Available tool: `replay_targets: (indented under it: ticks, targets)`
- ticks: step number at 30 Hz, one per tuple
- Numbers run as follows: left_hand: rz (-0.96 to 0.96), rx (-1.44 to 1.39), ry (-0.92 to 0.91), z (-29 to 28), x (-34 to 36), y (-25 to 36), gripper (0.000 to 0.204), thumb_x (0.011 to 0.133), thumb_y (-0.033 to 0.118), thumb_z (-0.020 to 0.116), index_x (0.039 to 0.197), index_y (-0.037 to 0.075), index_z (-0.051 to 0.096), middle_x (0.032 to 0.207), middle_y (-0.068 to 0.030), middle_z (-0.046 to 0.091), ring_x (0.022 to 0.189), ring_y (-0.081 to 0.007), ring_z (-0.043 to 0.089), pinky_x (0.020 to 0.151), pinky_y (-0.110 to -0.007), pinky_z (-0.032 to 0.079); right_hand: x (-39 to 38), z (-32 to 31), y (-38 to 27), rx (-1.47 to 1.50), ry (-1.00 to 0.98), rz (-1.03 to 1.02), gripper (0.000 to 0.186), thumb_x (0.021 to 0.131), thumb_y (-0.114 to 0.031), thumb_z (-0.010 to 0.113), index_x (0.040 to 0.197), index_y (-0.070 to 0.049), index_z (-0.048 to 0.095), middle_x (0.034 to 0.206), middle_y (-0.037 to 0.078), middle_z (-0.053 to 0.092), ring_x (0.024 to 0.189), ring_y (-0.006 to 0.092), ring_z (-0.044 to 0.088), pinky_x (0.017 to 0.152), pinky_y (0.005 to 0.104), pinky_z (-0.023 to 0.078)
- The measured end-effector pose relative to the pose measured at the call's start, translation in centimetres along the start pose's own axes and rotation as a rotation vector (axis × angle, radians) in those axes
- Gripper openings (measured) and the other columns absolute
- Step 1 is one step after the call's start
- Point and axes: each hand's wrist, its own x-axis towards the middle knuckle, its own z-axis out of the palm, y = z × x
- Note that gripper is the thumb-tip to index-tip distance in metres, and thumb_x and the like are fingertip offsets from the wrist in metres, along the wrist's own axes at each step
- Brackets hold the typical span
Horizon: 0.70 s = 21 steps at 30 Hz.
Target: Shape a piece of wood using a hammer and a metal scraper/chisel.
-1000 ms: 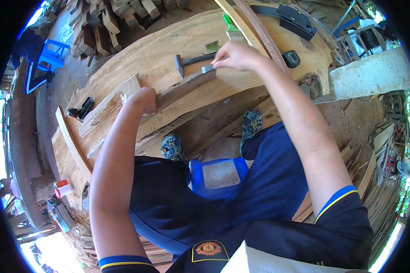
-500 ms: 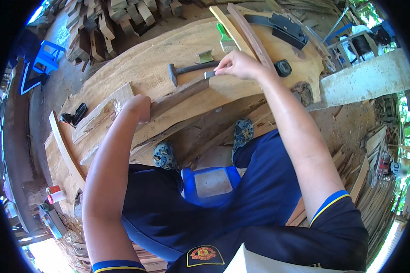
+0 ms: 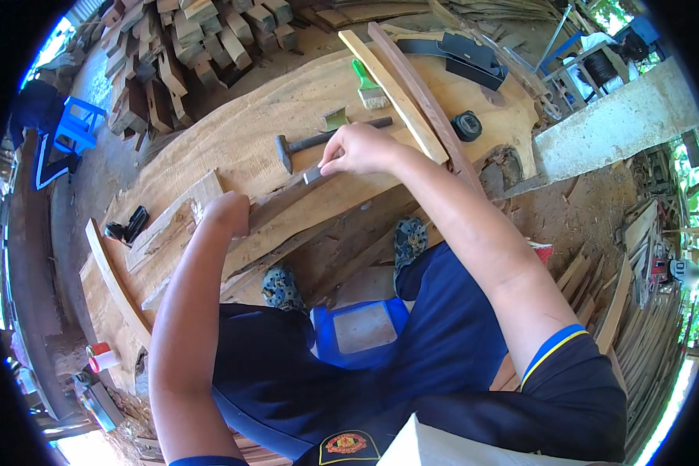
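Note:
A narrow brown wooden strip (image 3: 276,200) lies slantwise near the front edge of the big slab table. My left hand (image 3: 227,213) is closed on its left end, with the fingertips mostly hidden behind the hand. Between the fingertips of my right hand (image 3: 359,149), I pinch a small pale grey flat piece (image 3: 312,175) at the strip's right part. Its kind is too small to make out. Just beyond lies a hammer (image 3: 285,153), its dark handle running behind my right hand. A green curved piece (image 3: 335,119) and a green-handled paintbrush (image 3: 370,89) sit farther back.
Two long wooden strips (image 3: 400,97) cross the slab (image 3: 210,124) at the right, beside a black tape measure (image 3: 466,125) and a black box (image 3: 474,62). A rough board (image 3: 175,217) and a black tool (image 3: 128,225) lie left. Stacked timber (image 3: 179,46) stands behind.
My right hand has moved left and nearer along the strip with the small grey piece, closer to my left hand. My left hand stays on the strip; the view has shifted slightly.

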Motion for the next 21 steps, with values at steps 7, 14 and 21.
replay_targets:
  ticks: [7,14,21]
  targets:
    - [0.032,-0.021,0.016,0.2,0.7,0.3,0.027,0.068,0.011,0.072,0.094,0.006,0.077,0.100,-0.0198,0.073,0.095,-0.0355,0.071,0.085,-0.043,0.058,0.2,-3.6,4.9,0.115,-0.086,0.213,0.025,0.082,-0.031,0.082,0.093,-0.009,0.079,0.080,0.004,0.073,0.062,0.0103,0.064,0.059,0.0270,0.049]
    - [0.026,-0.016,-0.033,0.2,-0.2,-0.4,0.026,0.068,0.011,0.072,0.093,0.006,0.078,0.098,-0.0195,0.073,0.094,-0.0357,0.071,0.084,-0.042,0.058,0.8,-1.9,-0.1,-0.071,0.019,0.236,0.032,0.081,-0.036,0.083,0.082,-0.005,0.072,0.076,0.006,0.071,0.061,0.0133,0.065,0.066,0.0333,0.051]
    - [0.024,-0.024,0.041,0.2,0.0,0.4,0.025,0.069,0.012,0.072,0.093,0.007,0.078,0.097,-0.0181,0.074,0.094,-0.0354,0.071,0.085,-0.043,0.058,0.4,-2.1,1.8,0.044,-0.071,0.237,0.033,0.081,-0.035,0.083,0.079,-0.007,0.066,0.073,0.004,0.071,0.060,0.0125,0.065,0.059,0.0298,0.050]
